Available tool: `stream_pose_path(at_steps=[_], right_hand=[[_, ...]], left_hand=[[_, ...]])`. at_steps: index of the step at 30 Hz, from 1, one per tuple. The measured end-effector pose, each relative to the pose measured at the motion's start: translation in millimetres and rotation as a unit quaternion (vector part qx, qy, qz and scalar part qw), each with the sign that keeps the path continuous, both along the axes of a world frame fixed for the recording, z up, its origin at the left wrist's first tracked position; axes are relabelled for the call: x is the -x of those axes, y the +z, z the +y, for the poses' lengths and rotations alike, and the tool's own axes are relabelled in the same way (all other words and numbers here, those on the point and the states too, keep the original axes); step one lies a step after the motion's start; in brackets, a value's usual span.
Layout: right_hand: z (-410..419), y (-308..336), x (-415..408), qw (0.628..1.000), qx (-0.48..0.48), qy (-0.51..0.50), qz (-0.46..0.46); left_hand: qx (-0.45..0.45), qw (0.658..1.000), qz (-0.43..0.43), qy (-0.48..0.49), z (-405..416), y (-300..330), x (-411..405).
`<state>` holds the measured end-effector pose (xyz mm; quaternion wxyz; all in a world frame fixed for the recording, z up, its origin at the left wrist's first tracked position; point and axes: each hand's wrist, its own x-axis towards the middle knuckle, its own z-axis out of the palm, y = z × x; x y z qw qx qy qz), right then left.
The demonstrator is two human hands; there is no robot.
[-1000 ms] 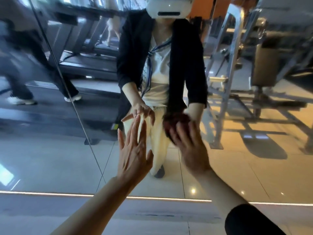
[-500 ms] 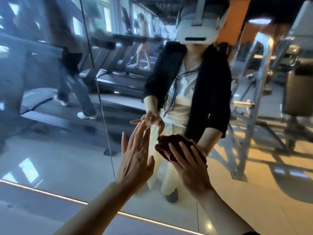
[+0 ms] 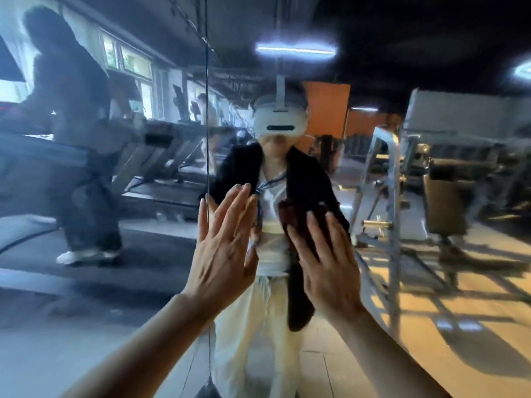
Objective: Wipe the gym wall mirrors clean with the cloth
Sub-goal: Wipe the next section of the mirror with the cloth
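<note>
Head view: both hands have risen up the wall mirror (image 3: pixel 86 282) since a moment ago. Right hand (image 3: pixel 330 268) presses a dark red cloth (image 3: pixel 298 216) flat against the glass, fingers straight. Left hand (image 3: pixel 221 254), fingers spread, seemingly touches the mirror beside its seam (image 3: pixel 207 110).

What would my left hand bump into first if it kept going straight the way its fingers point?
Most likely the mirror itself. Your left hand is open, fingers spread and pointing up and forward at the glass, just right of the panel seam. Depth is unclear; it may already touch.
</note>
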<state>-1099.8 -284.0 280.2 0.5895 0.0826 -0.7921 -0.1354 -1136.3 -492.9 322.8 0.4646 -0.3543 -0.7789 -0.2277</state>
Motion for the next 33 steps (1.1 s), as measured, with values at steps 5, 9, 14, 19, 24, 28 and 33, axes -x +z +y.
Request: stream_pose_path(at_steps=[5,9,14,19,24,28,33], right_hand=[[-6.0,118.4,14.3,0.911,0.36,0.003,0.202],[-64.4,91.6,30.8,0.992,0.104,0.023,0.071],[-13.1,129.3,19.4,0.988,0.098,-0.004,0.117],[-2.6,249.4,29.2,0.879,0.387,-0.05,0.273],[-106.4,273.1,68.1,0.957,0.177,0.017,0.231],[-130.7,269.2,66.9,0.992,0.001,0.034,0.119],[-18.5,252.1,27.7,0.989,0.022,0.0,0.146]], left_hand=[[0.026,0.998,0.055,-0.018,-9.5,42.9,12.6],[0.035,0.994,0.103,-0.011,-19.6,83.4,23.7],[0.097,0.982,0.16,0.011,-37.2,129.3,38.0],[0.074,0.983,0.166,0.035,-62.6,182.6,43.4],[-0.009,0.987,0.148,0.068,-76.4,209.0,48.0],[-0.057,0.987,0.137,0.07,-61.8,214.0,36.8],[0.039,0.983,0.161,0.08,-16.1,226.5,25.7]])
